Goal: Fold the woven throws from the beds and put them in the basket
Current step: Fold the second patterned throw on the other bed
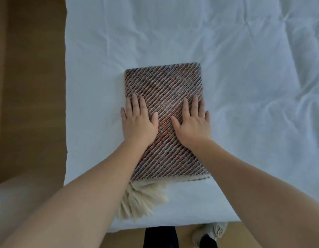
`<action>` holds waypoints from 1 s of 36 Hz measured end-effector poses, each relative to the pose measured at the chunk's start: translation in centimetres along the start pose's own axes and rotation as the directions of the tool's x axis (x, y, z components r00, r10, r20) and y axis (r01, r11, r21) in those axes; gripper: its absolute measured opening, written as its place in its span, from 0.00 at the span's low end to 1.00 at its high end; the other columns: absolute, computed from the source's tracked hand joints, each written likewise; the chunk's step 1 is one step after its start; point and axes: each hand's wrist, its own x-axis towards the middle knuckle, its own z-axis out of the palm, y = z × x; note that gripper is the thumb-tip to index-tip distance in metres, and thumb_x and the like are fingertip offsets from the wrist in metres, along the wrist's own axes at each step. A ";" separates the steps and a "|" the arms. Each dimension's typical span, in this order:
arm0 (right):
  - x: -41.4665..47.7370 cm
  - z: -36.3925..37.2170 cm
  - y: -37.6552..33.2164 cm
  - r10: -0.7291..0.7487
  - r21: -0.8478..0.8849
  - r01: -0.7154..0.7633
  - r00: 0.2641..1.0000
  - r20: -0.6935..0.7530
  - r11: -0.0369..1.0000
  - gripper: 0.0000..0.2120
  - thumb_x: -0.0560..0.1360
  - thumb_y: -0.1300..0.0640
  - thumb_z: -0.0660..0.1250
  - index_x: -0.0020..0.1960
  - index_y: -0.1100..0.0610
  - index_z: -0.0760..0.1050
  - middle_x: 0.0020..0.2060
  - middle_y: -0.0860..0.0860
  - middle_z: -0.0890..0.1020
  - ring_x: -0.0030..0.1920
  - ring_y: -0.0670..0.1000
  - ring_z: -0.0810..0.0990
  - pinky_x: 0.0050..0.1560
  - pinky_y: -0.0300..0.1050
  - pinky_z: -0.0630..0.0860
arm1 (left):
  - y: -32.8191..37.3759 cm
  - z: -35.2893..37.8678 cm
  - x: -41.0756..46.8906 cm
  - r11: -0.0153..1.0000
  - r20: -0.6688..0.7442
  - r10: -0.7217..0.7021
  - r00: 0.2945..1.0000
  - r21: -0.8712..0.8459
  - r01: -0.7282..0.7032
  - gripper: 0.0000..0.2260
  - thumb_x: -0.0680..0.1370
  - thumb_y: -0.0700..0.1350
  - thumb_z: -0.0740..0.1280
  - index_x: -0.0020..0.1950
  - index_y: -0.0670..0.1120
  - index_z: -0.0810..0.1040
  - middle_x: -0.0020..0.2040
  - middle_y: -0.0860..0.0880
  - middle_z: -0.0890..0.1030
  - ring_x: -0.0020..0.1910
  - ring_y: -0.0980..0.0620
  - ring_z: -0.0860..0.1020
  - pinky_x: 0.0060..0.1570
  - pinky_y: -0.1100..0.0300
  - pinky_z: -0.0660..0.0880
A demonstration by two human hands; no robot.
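A woven throw (164, 83) in brown, cream and orange diagonal stripes lies folded into a thick rectangle on the white bed sheet (244, 59), close to the bed's near edge. Its cream fringe (142, 199) fans out at the near left corner. My left hand (137, 120) lies flat on the throw's left side, fingers straight, little finger over the edge. On the right side my right hand (192, 122) presses flat too, fingers straight. No basket is in view.
The bed's left edge runs down beside a brown wooden floor (29, 86). At the bottom, below the bed's near edge, my dark trouser leg (160, 237) and a light shoe (210, 233) stand on the floor. The sheet is wrinkled to the right.
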 end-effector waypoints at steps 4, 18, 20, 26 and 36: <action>-4.5 1.6 0.7 0.012 0.024 -0.012 1.000 0.002 1.000 0.36 0.78 0.34 0.40 0.79 0.53 0.38 0.78 0.56 0.38 0.77 0.59 0.37 0.76 0.58 0.43 | -1.0 1.9 -4.7 0.999 0.033 -0.034 0.999 -0.032 0.036 0.32 0.80 0.60 0.45 0.78 0.44 0.44 0.79 0.43 0.43 0.77 0.42 0.44 0.74 0.43 0.46; -5.4 2.3 2.8 0.083 0.412 -0.045 0.994 -0.075 0.910 0.35 0.79 0.38 0.54 0.79 0.52 0.46 0.78 0.55 0.50 0.76 0.57 0.54 0.75 0.55 0.56 | -3.0 1.9 -4.5 0.875 -0.037 -0.211 0.977 -0.452 0.172 0.33 0.76 0.62 0.60 0.75 0.45 0.56 0.72 0.41 0.65 0.68 0.41 0.67 0.67 0.46 0.67; -4.2 0.6 3.0 0.188 0.559 -0.130 0.981 -0.048 0.819 0.33 0.78 0.40 0.57 0.77 0.52 0.52 0.73 0.54 0.64 0.70 0.57 0.67 0.67 0.56 0.68 | -3.2 0.9 -3.8 0.783 0.036 -0.303 0.952 -0.559 0.271 0.31 0.73 0.62 0.65 0.68 0.44 0.65 0.64 0.45 0.73 0.61 0.43 0.74 0.59 0.49 0.73; -1.3 -1.9 3.7 0.276 0.807 -0.381 0.920 0.279 0.452 0.27 0.69 0.36 0.68 0.60 0.54 0.74 0.51 0.50 0.82 0.51 0.54 0.82 0.58 0.55 0.78 | -4.4 -1.2 -2.3 0.467 0.410 -0.278 0.869 -0.733 0.495 0.34 0.61 0.64 0.72 0.59 0.44 0.76 0.55 0.47 0.81 0.52 0.45 0.80 0.58 0.48 0.76; -3.3 -7.4 2.6 0.280 0.826 -0.314 0.939 0.199 0.468 0.15 0.74 0.48 0.70 0.56 0.54 0.75 0.46 0.49 0.82 0.43 0.49 0.81 0.47 0.46 0.77 | -0.7 -7.9 -3.8 0.699 0.205 -0.110 0.973 -0.680 0.222 0.10 0.77 0.50 0.65 0.53 0.47 0.69 0.47 0.51 0.74 0.45 0.50 0.74 0.44 0.57 0.68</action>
